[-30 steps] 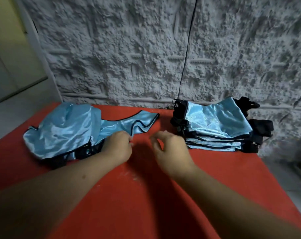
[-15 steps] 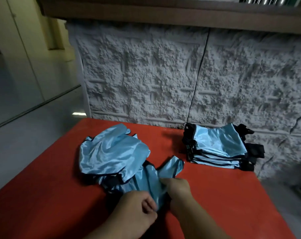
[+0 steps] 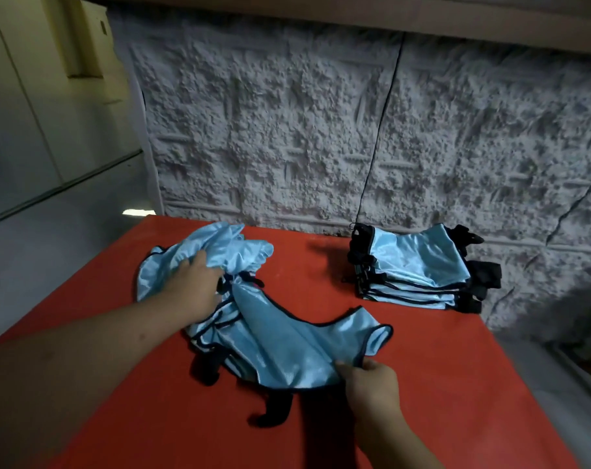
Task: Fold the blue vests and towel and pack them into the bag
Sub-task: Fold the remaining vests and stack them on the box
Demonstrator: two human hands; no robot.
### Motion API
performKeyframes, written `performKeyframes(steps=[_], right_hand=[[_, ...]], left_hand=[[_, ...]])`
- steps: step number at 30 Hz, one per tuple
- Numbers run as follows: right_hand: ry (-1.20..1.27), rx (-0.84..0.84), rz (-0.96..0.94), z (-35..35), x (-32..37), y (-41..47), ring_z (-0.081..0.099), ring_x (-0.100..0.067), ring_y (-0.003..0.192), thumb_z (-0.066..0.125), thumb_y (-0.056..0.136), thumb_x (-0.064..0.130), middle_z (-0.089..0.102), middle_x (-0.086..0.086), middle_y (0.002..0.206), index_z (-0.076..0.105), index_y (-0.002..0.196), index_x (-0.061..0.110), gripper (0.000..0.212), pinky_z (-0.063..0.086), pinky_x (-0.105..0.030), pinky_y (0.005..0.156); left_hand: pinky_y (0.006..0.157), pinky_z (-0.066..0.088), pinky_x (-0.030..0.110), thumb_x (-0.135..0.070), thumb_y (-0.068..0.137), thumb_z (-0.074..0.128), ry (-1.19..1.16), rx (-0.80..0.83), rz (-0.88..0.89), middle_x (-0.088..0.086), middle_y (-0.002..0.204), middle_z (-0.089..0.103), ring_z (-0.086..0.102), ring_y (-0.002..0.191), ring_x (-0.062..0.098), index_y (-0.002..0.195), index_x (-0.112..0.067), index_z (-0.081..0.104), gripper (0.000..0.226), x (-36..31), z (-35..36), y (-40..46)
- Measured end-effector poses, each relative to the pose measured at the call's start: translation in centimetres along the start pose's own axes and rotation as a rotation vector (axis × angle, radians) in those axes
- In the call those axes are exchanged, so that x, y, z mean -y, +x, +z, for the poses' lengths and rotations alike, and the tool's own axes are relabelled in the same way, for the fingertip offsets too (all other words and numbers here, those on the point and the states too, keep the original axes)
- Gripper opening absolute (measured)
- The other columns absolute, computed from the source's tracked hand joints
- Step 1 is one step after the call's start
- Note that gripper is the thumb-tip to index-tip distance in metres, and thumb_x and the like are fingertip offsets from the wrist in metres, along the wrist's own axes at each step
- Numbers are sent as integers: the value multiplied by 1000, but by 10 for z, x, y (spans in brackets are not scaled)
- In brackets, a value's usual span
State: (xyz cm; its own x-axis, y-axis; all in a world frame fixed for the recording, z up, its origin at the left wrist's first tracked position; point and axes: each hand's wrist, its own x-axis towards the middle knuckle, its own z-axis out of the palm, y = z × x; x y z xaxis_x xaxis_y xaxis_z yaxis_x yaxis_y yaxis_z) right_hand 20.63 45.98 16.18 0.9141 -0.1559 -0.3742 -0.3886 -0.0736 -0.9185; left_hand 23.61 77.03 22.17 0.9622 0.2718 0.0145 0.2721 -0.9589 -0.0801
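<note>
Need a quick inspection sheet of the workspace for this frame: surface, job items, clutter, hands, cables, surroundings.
Surface: red table, against a textured grey wall.
Job's things: loose blue vests in a heap at left; one vest pulled out toward the near edge; folded stack at back right. No bag or towel seen.
Clutter: nothing seen.
Hands: left hand rests on the heap; right hand pinches the pulled vest's near edge.
Cables: thin black cable running down the wall.
Surroundings: pale floor at left.
</note>
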Motion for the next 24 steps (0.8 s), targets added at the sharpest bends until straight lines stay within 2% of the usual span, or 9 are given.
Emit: performKeyframes(steps=[5, 8, 12, 15, 17, 20, 21, 23, 24], right_hand=[[-70, -8, -39, -1, 9, 20, 75, -33, 75, 77, 81, 7, 76, -6, 69, 76, 80, 6, 2, 61, -52, 77], [-77, -22, -42, -4, 12, 31, 75, -33, 72, 76, 81, 5, 75, -8, 69, 75, 79, 5, 2, 62, -52, 76], [-97, -187, -26, -34, 14, 49, 73, -36, 68, 77, 76, 10, 74, -11, 65, 73, 76, 6, 5, 61, -56, 73], [-37, -325, -20, -63, 12, 61, 72, -37, 71, 78, 75, 11, 73, -14, 69, 75, 85, 5, 13, 60, -59, 76], [8, -300, -42, -67, 16, 54, 72, -36, 74, 76, 80, 9, 74, -12, 71, 74, 86, 6, 7, 60, -56, 81], [53, -129, -74, -56, 26, 34, 74, -39, 79, 71, 85, 2, 76, -14, 75, 74, 82, 4, 5, 60, -56, 81], [62, -86, -95, -53, 28, 30, 74, -38, 78, 70, 84, 1, 76, -15, 76, 74, 81, 4, 6, 61, -54, 80], [134, -39, -114, -52, 36, 16, 71, -34, 70, 66, 84, -3, 74, -19, 77, 71, 79, 2, 9, 60, -48, 70], [196, -31, -113, -53, 39, 11, 68, -34, 67, 65, 84, -4, 72, -22, 78, 69, 83, -2, 5, 58, -48, 68]], left_hand=[[108, 40, 53, -47, 91, 62, -41, -45, -86, 19, 141, 35, 45, 128, 43, 136, -22, 54, 52, 25, 14, 50], [112, 38, 49, -56, 91, 61, -94, 26, -111, 20, 148, 32, 41, 134, 43, 143, -22, 50, 63, 31, 15, 74], [113, 35, 44, -79, 87, 44, -243, 82, -168, 21, 156, 27, 36, 141, 39, 144, -23, 51, 80, 44, 17, 92], [116, 33, 46, -75, 88, 46, -202, 76, -168, 21, 155, 29, 33, 143, 39, 143, -26, 54, 74, 46, 24, 97], [118, 27, 51, -66, 93, 50, -186, -4, -172, 17, 156, 27, 27, 144, 38, 138, -34, 57, 56, 33, 26, 89], [118, 13, 57, -59, 97, 45, -208, -268, -167, 11, 160, 25, 12, 149, 34, 123, -37, 67, 40, -10, 20, 57], [118, 17, 56, -62, 97, 41, -244, -303, -115, 11, 158, 32, 17, 148, 33, 120, -34, 68, 45, -28, 19, 46], [110, 39, 47, -70, 90, 41, -389, -202, -52, 9, 142, 53, 42, 135, 31, 123, -30, 64, 57, -59, 21, 14], [103, 46, 42, -69, 85, 49, -420, -131, -46, 8, 132, 59, 50, 125, 30, 125, -28, 61, 59, -70, 24, 1]])
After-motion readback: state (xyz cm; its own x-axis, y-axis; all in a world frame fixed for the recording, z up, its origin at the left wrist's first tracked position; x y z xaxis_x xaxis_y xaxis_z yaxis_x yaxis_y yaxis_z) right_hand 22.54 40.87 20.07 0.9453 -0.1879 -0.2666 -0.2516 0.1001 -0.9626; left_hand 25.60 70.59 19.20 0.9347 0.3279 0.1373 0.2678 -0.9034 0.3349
